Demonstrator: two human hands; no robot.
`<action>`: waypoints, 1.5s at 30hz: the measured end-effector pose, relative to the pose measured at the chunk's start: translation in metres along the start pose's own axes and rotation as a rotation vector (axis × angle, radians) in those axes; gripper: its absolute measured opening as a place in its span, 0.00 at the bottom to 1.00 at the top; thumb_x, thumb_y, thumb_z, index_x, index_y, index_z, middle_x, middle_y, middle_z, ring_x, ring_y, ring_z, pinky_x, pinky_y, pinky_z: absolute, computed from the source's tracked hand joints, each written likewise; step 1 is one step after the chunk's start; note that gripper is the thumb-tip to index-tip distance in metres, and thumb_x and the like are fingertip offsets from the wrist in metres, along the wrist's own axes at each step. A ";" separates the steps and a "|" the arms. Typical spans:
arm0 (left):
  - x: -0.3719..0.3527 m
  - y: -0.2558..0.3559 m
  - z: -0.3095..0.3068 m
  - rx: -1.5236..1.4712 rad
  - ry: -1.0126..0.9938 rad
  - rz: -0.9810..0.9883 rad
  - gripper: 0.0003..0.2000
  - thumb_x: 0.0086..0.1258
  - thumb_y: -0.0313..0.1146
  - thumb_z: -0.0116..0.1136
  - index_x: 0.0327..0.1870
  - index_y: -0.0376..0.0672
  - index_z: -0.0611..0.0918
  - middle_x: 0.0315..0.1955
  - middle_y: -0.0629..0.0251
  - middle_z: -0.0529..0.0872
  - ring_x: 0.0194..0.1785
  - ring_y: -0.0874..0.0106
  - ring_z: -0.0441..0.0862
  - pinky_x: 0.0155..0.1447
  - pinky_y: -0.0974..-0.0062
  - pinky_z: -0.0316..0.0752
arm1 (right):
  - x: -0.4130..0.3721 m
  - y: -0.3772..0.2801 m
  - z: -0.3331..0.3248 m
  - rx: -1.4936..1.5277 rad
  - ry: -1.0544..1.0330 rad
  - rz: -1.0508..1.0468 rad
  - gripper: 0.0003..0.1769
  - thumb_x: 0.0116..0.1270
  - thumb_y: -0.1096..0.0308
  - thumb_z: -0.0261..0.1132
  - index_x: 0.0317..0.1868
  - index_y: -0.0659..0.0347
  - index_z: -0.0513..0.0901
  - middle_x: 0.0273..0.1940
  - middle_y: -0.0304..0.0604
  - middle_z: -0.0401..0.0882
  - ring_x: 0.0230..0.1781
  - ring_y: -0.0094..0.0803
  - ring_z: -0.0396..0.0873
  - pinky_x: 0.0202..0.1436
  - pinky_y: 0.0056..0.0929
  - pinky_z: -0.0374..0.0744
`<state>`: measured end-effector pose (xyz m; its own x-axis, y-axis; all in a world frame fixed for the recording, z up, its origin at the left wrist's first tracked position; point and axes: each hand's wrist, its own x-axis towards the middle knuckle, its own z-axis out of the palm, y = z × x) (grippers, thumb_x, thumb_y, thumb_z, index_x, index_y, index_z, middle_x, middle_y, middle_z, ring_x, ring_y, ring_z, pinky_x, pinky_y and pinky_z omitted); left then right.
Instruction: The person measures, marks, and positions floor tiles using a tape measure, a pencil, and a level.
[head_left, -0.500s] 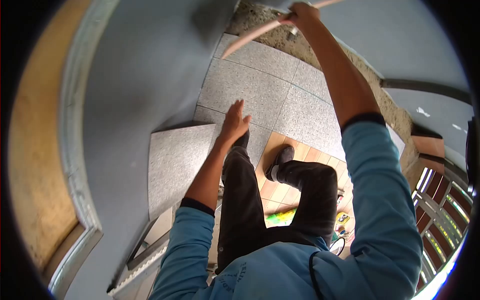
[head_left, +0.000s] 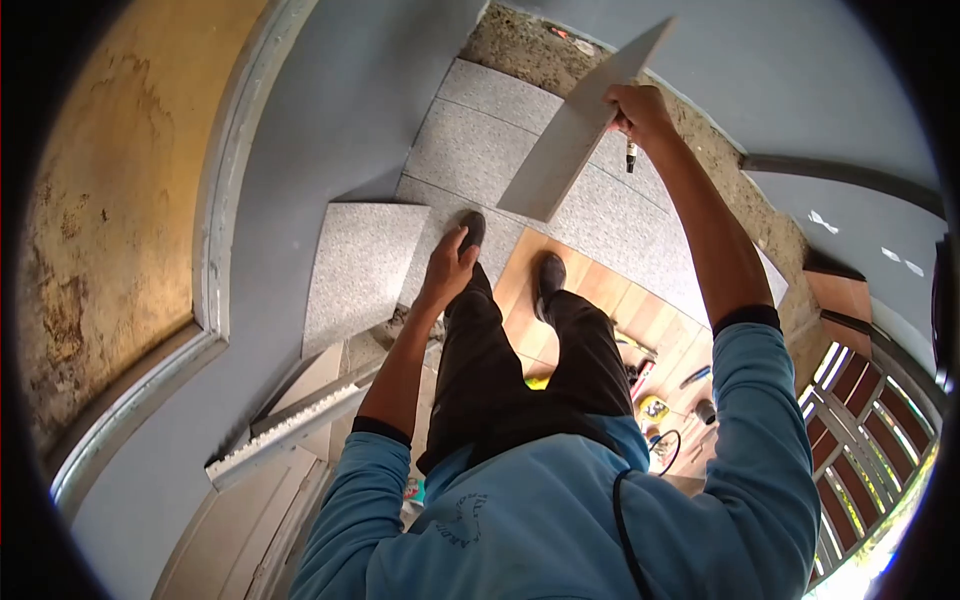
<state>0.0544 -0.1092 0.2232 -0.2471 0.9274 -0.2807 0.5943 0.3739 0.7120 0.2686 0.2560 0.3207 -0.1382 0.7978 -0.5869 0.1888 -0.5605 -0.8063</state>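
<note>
My right hand (head_left: 645, 112) grips the edge of a grey floor tile (head_left: 585, 130), held tilted above the laid floor. A black-and-white marker pen (head_left: 631, 155) sticks out below the same hand. Beneath the held tile lie speckled grey tiles (head_left: 465, 145) on the floor, partly hidden by it. My left hand (head_left: 448, 268) holds nothing; its fingers and thumb are apart, over my left leg near the shoe. Another speckled tile (head_left: 362, 270) leans at the grey wall, left of that hand.
A rough bare strip (head_left: 530, 45) runs between the laid tiles and the far wall. Wood-look tiles (head_left: 590, 290) lie around my feet, with a yellow tape measure (head_left: 653, 408) and other tools to the right. A slatted gate (head_left: 870, 440) stands at right, a door frame (head_left: 215, 200) at left.
My right hand has brought the tile lower and nearer, turning it so its broad face shows. The left hand has moved slightly down and left. My feet and the view have shifted.
</note>
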 end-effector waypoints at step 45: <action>-0.133 -0.039 -0.013 0.302 -0.079 -0.127 0.11 0.71 0.38 0.57 0.40 0.39 0.83 0.30 0.47 0.85 0.37 0.45 0.83 0.40 0.52 0.76 | -0.231 0.227 0.187 -1.445 -0.883 -0.941 0.08 0.56 0.62 0.65 0.29 0.53 0.89 0.31 0.47 0.88 0.36 0.44 0.87 0.42 0.47 0.84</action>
<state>0.0540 -0.2475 0.2411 -0.2802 0.8668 -0.4124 0.7655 0.4610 0.4489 0.1613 -0.0972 0.2596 -0.9456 0.1083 -0.3067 0.2436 0.8608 -0.4469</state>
